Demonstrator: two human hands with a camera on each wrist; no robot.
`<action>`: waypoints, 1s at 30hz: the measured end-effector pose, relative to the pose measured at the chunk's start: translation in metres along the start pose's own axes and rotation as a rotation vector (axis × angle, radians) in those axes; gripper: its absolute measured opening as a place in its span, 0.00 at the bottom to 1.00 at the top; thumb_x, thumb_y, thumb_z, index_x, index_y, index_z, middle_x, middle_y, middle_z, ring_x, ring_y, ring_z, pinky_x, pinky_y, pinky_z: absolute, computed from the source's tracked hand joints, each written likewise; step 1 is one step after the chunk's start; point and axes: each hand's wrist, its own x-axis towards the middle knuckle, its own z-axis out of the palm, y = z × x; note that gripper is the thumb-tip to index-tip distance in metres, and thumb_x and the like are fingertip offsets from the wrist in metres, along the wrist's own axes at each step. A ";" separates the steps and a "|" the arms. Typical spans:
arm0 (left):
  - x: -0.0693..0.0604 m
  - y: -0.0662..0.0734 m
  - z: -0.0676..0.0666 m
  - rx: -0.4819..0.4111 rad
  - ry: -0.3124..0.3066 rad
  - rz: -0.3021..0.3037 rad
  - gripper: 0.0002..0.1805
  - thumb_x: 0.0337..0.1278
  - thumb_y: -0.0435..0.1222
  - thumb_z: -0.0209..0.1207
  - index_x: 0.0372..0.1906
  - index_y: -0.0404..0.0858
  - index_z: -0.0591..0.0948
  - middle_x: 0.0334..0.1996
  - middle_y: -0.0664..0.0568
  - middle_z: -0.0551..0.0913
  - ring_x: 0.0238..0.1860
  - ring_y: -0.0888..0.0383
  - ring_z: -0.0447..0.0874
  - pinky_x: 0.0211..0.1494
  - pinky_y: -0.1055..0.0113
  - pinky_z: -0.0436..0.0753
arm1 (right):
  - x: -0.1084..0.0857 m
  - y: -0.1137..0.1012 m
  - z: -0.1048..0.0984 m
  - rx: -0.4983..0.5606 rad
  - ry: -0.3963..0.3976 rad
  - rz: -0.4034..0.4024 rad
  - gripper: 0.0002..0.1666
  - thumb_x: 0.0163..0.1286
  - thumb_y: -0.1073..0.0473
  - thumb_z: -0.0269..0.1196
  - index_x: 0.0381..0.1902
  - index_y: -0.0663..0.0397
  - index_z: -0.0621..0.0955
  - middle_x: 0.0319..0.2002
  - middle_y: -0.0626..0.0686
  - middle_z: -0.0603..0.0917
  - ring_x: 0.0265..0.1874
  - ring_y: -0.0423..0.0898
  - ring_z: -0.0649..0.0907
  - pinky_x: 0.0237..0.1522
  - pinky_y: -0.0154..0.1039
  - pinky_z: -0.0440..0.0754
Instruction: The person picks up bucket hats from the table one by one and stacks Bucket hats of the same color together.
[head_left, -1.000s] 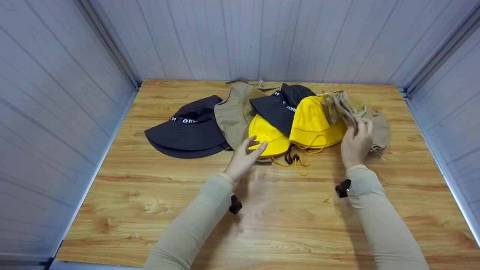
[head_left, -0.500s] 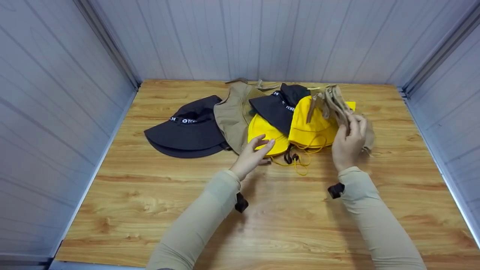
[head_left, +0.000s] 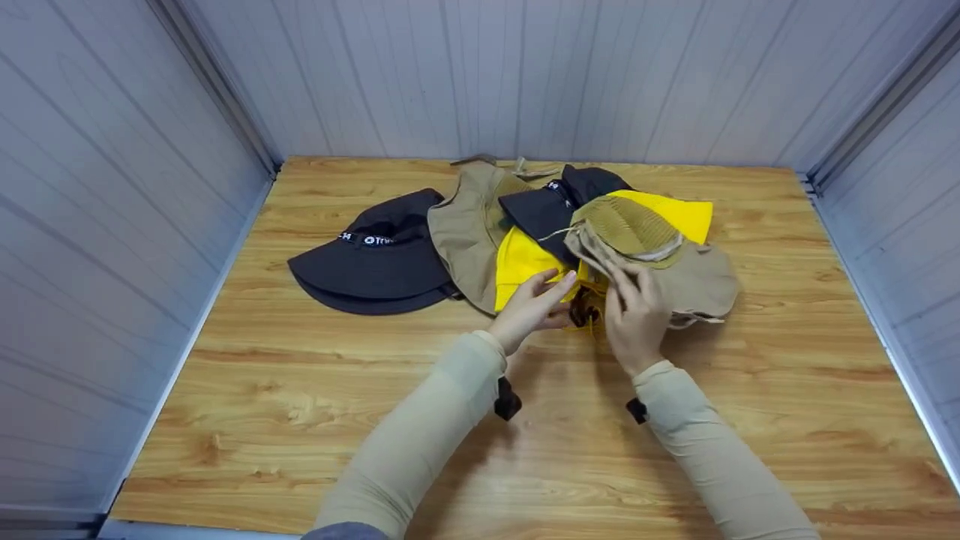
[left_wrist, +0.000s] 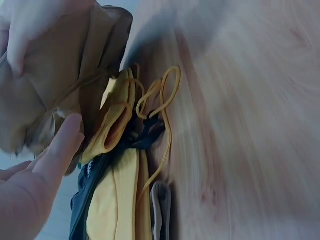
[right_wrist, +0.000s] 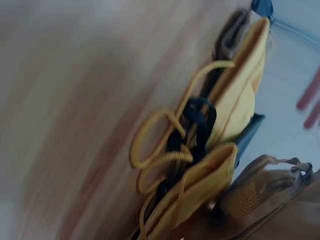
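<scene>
My right hand (head_left: 637,319) pinches the edge of a tan bucket hat (head_left: 697,281) with a mesh lining, raised over the right end of a row of overlapping hats. Beneath it, a yellow hat (head_left: 679,214) is mostly covered. My left hand (head_left: 531,309) is in front of another yellow hat (head_left: 517,259), fingers loosely spread and directed at the held hat. In the left wrist view its index finger (left_wrist: 62,137) overlaps the tan fabric (left_wrist: 55,75); whether they touch I cannot tell. A yellow cord (right_wrist: 150,145) loops out beside the yellow brims in the right wrist view.
Leftward along the row lie a dark hat (head_left: 536,214) with a lettered band, another tan hat (head_left: 461,232), and dark hats (head_left: 375,270) stacked at the far left. They rest on a wood-grain table (head_left: 300,420) with pale panel walls (head_left: 480,82) on three sides.
My right hand has carried the tan hat leftward and toward me, turning it so the mesh inside shows and it covers the yellow hat. My left hand has shifted right toward it.
</scene>
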 end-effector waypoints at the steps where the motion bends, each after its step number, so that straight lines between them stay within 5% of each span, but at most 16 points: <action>1: 0.002 0.001 0.002 -0.018 0.001 -0.011 0.44 0.68 0.54 0.56 0.78 0.38 0.54 0.74 0.40 0.63 0.69 0.39 0.70 0.67 0.47 0.75 | -0.002 -0.002 0.001 -0.010 -0.010 -0.027 0.14 0.64 0.72 0.59 0.45 0.66 0.87 0.40 0.63 0.83 0.39 0.59 0.81 0.42 0.53 0.77; 6: 0.008 0.002 0.006 -0.114 -0.006 -0.028 0.42 0.68 0.55 0.56 0.77 0.39 0.56 0.72 0.41 0.67 0.62 0.42 0.78 0.65 0.49 0.77 | -0.010 -0.009 0.005 -0.008 -0.050 -0.124 0.13 0.64 0.71 0.61 0.45 0.65 0.87 0.39 0.61 0.83 0.39 0.56 0.82 0.39 0.52 0.80; 12: 0.009 -0.001 0.006 -0.204 0.020 0.017 0.29 0.69 0.53 0.56 0.68 0.44 0.68 0.55 0.46 0.80 0.45 0.49 0.88 0.50 0.57 0.86 | -0.022 -0.012 0.011 0.036 -0.099 -0.242 0.13 0.61 0.75 0.63 0.43 0.63 0.88 0.37 0.59 0.84 0.34 0.54 0.83 0.34 0.48 0.82; 22: 0.014 -0.011 0.008 -0.232 0.207 0.112 0.35 0.70 0.40 0.57 0.75 0.42 0.55 0.30 0.54 0.74 0.24 0.64 0.73 0.28 0.74 0.76 | -0.032 -0.010 0.013 0.142 -0.168 -0.406 0.16 0.57 0.75 0.67 0.44 0.62 0.88 0.37 0.58 0.88 0.37 0.54 0.87 0.42 0.47 0.84; 26: 0.016 -0.012 0.008 -0.238 0.232 0.149 0.38 0.68 0.30 0.53 0.78 0.42 0.51 0.56 0.48 0.76 0.31 0.65 0.73 0.28 0.76 0.74 | -0.033 -0.011 0.013 0.155 -0.199 -0.421 0.16 0.57 0.74 0.67 0.44 0.62 0.88 0.39 0.58 0.88 0.39 0.55 0.87 0.44 0.47 0.84; 30: 0.016 -0.012 0.007 -0.190 0.252 0.177 0.37 0.68 0.26 0.51 0.78 0.40 0.53 0.77 0.46 0.58 0.34 0.63 0.72 0.31 0.77 0.73 | -0.034 -0.012 0.013 0.170 -0.231 -0.419 0.16 0.56 0.74 0.66 0.44 0.62 0.87 0.40 0.59 0.88 0.40 0.55 0.86 0.49 0.47 0.83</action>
